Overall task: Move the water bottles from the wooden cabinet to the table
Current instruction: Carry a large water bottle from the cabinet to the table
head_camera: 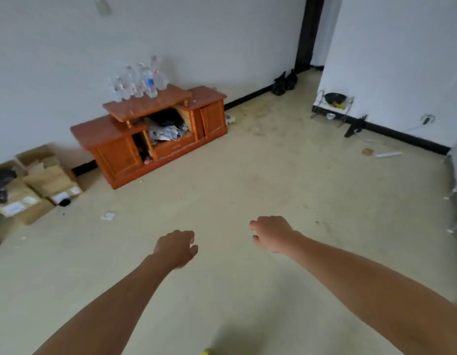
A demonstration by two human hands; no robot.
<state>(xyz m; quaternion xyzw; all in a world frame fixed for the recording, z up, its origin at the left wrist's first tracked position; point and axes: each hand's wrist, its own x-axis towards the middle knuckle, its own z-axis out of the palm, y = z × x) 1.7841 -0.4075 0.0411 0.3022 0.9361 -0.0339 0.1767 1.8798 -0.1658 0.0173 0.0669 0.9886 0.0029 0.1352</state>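
Clear plastic water bottles (139, 82) stand upright in a tight cluster on the raised top shelf of the low orange-brown wooden cabinet (150, 134), at about eleven o'clock in the head view. Most carry red-and-white labels, and one near the front has a blue label; the blur keeps their exact count from being told. The cabinet sits against the white wall (68, 47), its middle compartment open and stuffed with crumpled papers and dark items, a closed door on each side.

Both of the person's bare arms reach forward over the pale beige floor (248, 175), well apart from the cabinet. The left hand (176, 248) hangs at roughly six o'clock, palm down, fingers curled loosely under with nothing in them. The right hand (272, 233) is just beside it toward five o'clock, fingers spread slightly apart and drooping, also empty.

Open brown cardboard boxes (40, 180) lie on the floor at nine o'clock, left of the cabinet, against the same wall. At one o'clock two black bags (283, 83) rest by the dark baseboard near a dark door frame. At two o'clock a small metal wire rack (333, 106) holding a black bowl stands against the right-hand wall. A white stick-like scrap (387, 155) lies on the floor at three o'clock.
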